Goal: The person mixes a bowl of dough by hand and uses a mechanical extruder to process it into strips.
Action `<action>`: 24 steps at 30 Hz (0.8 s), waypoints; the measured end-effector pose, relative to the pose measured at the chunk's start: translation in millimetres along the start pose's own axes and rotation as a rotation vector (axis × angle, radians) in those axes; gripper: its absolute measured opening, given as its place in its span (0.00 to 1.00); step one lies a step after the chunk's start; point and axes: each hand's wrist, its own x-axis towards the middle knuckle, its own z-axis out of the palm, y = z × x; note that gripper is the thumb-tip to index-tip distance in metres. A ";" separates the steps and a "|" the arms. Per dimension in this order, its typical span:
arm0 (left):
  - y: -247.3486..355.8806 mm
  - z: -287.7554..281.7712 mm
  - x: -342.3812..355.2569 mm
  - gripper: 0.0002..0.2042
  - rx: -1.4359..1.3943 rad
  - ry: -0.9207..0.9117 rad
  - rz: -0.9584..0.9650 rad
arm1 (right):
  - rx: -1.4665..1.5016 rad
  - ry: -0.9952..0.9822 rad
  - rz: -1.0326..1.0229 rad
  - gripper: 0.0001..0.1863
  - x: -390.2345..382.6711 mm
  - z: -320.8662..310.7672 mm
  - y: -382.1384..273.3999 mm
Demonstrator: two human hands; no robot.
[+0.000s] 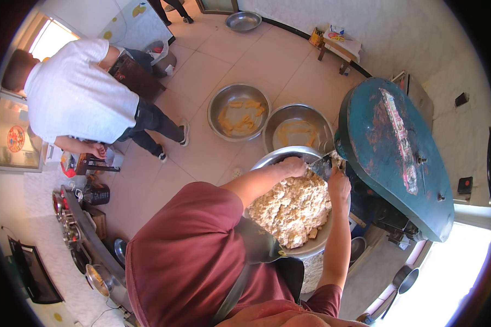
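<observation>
A large metal bowl [326, 240] in front of me is filled with lumpy, pale dough [289, 210]. My right hand [339, 187] is closed round the handle of a flat metal scraper [323, 166] at the bowl's far right, where bits of dough cling beside the blade. Just left of the blade, my left hand [293, 166] is inside the far rim with its fingers curled down at the dough. Whatever those fingers grip is hidden.
A big teal machine [390, 155] stands against the bowl's right side. On the floor beyond are two metal basins, one [239, 86] left of the other [298, 105], both holding yellowish pieces. A person in a white shirt [84, 90] bends over at the left.
</observation>
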 end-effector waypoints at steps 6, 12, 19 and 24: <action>34.4 -47.5 -74.2 0.19 -0.258 0.013 -0.195 | -0.043 0.112 -0.029 0.24 -20.4 6.0 4.9; 16.2 -28.9 -69.0 0.17 -0.198 0.210 0.045 | -0.120 0.157 -0.066 0.22 3.5 -2.6 5.4; 6.0 -18.4 -96.0 0.22 -0.211 0.165 0.170 | -0.141 0.106 -0.056 0.25 12.4 33.4 16.2; 11.6 11.1 -117.7 0.31 -0.177 0.461 0.201 | -0.181 0.196 -0.221 0.27 -1.1 34.5 11.8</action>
